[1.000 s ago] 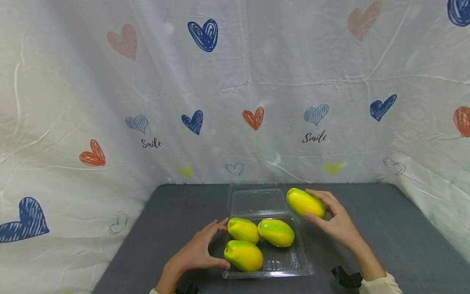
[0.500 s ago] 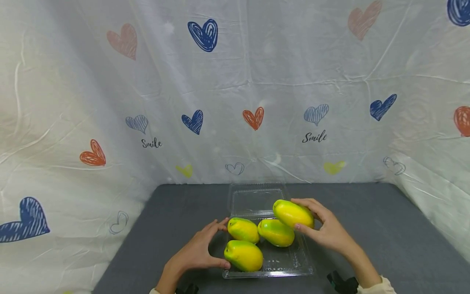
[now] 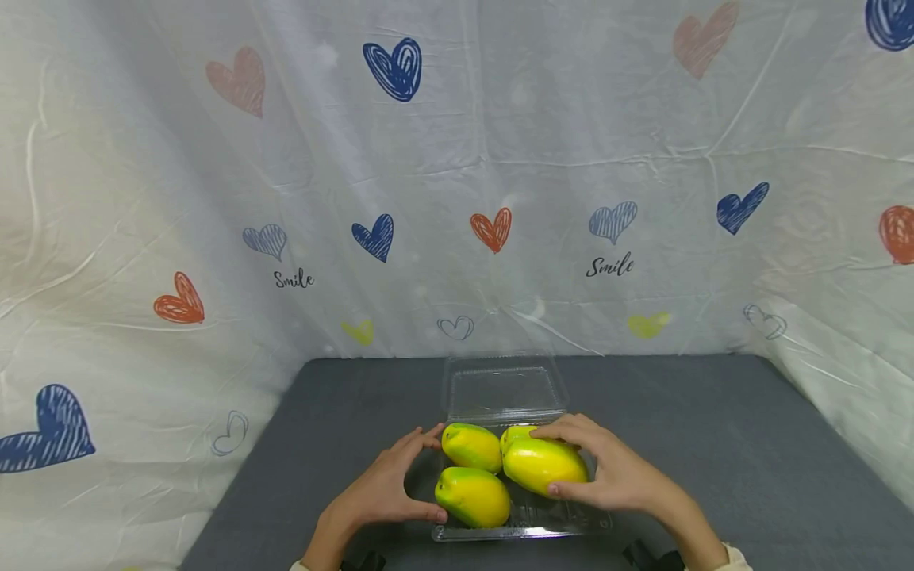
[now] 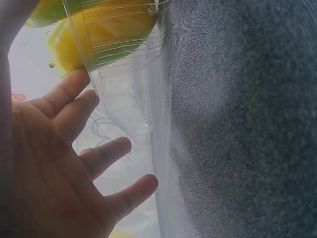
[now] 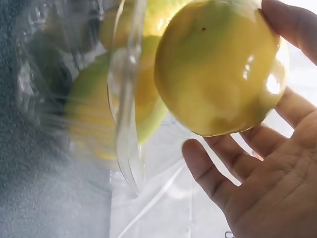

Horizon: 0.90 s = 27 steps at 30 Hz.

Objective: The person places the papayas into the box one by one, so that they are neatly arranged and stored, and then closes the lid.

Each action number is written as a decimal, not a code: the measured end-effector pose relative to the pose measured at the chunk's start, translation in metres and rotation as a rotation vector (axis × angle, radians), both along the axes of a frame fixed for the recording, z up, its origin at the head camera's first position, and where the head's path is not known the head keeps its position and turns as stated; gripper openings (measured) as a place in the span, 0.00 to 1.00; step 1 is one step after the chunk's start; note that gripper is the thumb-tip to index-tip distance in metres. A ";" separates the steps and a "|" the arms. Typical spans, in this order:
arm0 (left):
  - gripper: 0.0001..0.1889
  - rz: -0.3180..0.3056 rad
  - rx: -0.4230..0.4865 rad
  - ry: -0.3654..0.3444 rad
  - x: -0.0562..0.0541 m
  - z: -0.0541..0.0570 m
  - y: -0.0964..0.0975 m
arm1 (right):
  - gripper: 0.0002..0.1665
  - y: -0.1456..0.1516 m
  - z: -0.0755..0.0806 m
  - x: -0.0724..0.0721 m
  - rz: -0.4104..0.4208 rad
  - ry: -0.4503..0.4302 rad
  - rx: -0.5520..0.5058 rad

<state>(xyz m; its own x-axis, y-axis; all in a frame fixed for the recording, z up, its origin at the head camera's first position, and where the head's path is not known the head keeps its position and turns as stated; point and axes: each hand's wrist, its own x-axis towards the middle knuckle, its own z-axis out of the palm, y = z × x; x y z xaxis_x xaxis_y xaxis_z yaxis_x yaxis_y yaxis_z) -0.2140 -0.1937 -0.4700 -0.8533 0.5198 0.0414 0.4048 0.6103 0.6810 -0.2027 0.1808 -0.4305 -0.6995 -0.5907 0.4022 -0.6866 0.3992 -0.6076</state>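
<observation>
My right hand (image 3: 607, 468) grips a yellow-green mango (image 3: 543, 466) between thumb and fingers, above the clear plastic clamshell container (image 3: 524, 533). In the right wrist view this mango (image 5: 220, 69) is held higher than the container's rim (image 5: 126, 99). Another mango (image 3: 516, 434) is mostly hidden behind it. On the container's left side lie a back mango (image 3: 471, 446) and a front mango (image 3: 473, 498). My left hand (image 3: 389, 484) spans the container's left side, thumb near the front mango. In the left wrist view, its spread fingers (image 4: 74, 116) reach to the clear wall.
The container's hinged lid (image 3: 507, 388) lies folded back toward the rear of the dark grey table (image 3: 357, 404). A white curtain printed with hearts (image 3: 428, 174) hangs behind the table and along both sides.
My right hand has carried its mango left and down, from right of the container to over its right half. My left hand has stayed in place.
</observation>
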 end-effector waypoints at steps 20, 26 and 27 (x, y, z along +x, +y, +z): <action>0.38 0.007 0.003 -0.021 -0.001 0.000 -0.001 | 0.31 -0.007 -0.006 0.002 0.072 -0.131 0.141; 0.38 0.006 0.005 -0.021 -0.001 0.000 0.000 | 0.30 -0.005 -0.005 0.002 0.096 -0.157 0.146; 0.38 0.006 0.005 -0.021 -0.001 0.000 0.000 | 0.30 -0.004 -0.005 0.002 0.098 -0.158 0.147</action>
